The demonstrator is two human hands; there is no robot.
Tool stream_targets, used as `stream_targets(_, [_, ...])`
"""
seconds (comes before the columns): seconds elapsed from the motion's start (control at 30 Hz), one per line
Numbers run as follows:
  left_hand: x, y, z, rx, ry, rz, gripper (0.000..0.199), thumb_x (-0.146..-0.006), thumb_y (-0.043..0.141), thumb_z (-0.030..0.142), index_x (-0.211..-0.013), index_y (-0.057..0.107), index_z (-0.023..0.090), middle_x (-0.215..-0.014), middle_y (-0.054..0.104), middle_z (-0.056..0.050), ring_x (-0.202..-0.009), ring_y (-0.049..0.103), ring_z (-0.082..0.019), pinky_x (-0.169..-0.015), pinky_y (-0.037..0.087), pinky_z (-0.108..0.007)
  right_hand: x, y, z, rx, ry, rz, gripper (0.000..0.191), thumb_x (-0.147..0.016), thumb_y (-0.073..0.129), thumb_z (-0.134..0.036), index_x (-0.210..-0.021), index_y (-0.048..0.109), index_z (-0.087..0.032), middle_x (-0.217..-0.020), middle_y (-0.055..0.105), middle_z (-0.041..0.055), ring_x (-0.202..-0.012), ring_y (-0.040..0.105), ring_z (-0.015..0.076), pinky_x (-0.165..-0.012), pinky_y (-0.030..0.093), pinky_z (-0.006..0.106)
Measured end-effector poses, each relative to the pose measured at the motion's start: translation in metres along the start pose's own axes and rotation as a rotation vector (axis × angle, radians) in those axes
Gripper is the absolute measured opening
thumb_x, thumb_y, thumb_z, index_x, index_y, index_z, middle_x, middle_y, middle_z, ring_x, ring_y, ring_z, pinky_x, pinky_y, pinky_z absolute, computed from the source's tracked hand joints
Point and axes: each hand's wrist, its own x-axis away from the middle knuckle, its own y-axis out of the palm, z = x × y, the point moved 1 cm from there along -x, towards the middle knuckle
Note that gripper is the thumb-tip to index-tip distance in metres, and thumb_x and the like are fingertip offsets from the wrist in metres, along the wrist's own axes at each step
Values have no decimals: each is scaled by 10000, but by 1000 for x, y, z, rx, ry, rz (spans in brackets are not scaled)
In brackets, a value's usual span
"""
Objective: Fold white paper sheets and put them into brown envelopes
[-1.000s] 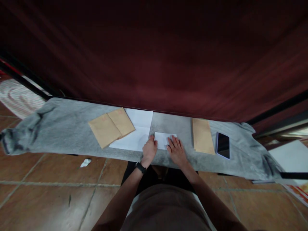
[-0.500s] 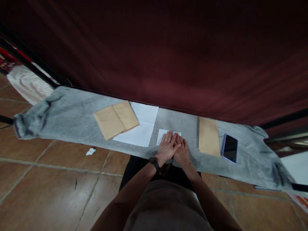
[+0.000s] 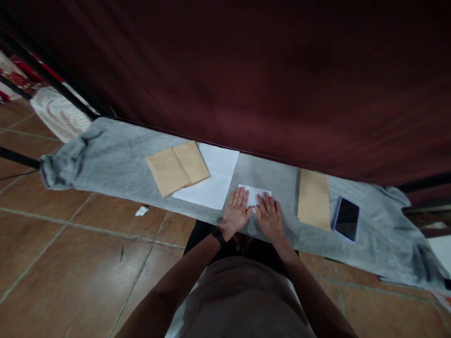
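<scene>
A small folded-looking piece of white paper (image 3: 254, 193) lies on the grey cloth in front of me. My left hand (image 3: 236, 211), with a dark band on its wrist, rests flat on the paper's left part, fingers stretched out. On the right part lies my right hand (image 3: 269, 216), also flat with its fingers out. The two hands are side by side, thumbs close together, and they cover the paper's near edge. To the left is a larger white sheet (image 3: 214, 190) with a crease across it.
Brown envelopes (image 3: 169, 169) overlap the large sheet's left side. Further right are another brown envelope stack (image 3: 313, 199) and a phone (image 3: 347, 219). Grey cloth (image 3: 116, 159) covers the narrow table. A dark red curtain (image 3: 246, 94) hangs behind; a white scrap (image 3: 142, 211) lies on the tiled floor.
My hands, overlapping before, have moved apart to the two sides of the small paper, baring its middle. The whole view has shifted slightly.
</scene>
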Motion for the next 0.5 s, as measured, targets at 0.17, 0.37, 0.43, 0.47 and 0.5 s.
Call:
stream_targets(0.17, [-3,2,3,-10,-18,-47,675,-1015,371,403,-1595,251,79,-1669,225,-170,-1566,155,-287,-1271,169,-517,-17,-1,-8,-102,-50,-34,529,-1070,257,-289,-1556,394,-128,-1622,364,147,-1503,316,276,-1216,236,515])
stream_targets(0.37, [-5,6,3,-1,-31,-74,654,-990,357,303,-1598,254,85,-1672,228,-154,-1570,135,-266,-1279,135,-505,-34,5,-19,-108,-96,-70,533,-1081,233,-316,-1530,441,-118,-1621,370,130,-1493,344,251,-1231,230,458])
stream_targets(0.43, [-5,5,3,19,-30,-67,650,-992,368,321,-1598,266,109,-1670,239,-150,-1571,136,-259,-1275,150,-507,-33,8,-16,-96,-83,-51,526,-1081,253,-327,-1540,428,-136,-1626,362,121,-1494,341,251,-1229,231,464])
stream_targets(0.47, [-5,4,2,29,-29,-65,646,-997,374,343,-1596,277,123,-1670,242,-147,-1571,135,-256,-1273,160,-507,-32,9,-14,-88,-73,-38,525,-1082,262,-333,-1545,419,-141,-1626,359,122,-1495,341,253,-1226,233,470])
stream_targets(0.5, [-4,3,1,37,-29,-62,643,-1001,377,368,-1593,289,131,-1669,243,-147,-1571,135,-256,-1271,168,-506,-31,10,-11,-78,-60,-23,525,-1083,270,-338,-1549,412,-141,-1626,358,126,-1495,341,258,-1223,236,477])
